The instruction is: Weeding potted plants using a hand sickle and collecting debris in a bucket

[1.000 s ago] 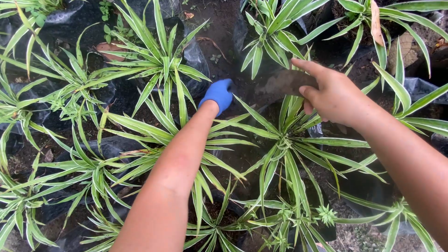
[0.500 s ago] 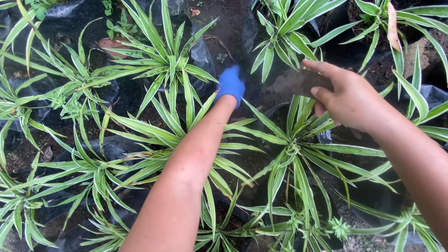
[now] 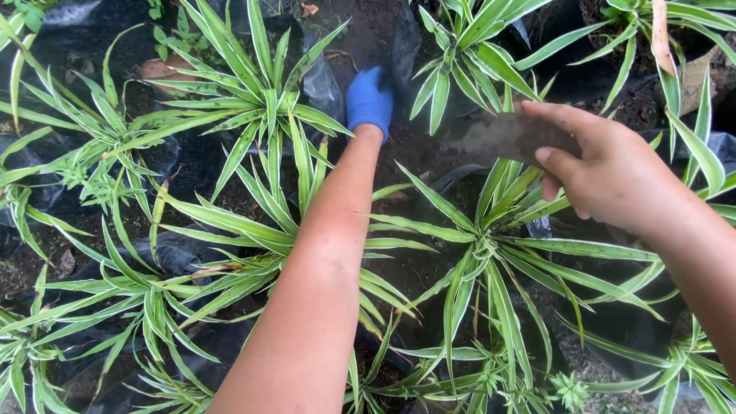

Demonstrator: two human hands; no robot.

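The bare right hand (image 3: 613,172) pinches a flat, dirt-caked metal blade (image 3: 510,138) above a striped-leaf plant (image 3: 475,245), while the blue-gloved left hand (image 3: 369,100), curled shut, presses into dark soil (image 3: 360,31) well apart.

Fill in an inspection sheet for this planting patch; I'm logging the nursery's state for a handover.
Surface: dark soil between the bags.
Job's things: rusty flat blade held over a striped-leaf plant.
Clutter: dry brown leaf, small weeds.
Grippers: left hand in a blue glove, down at the soil; right hand, bare, grips the blade.
Cables: nothing seen.
Surroundings: black grow bags with more striped plants all around.
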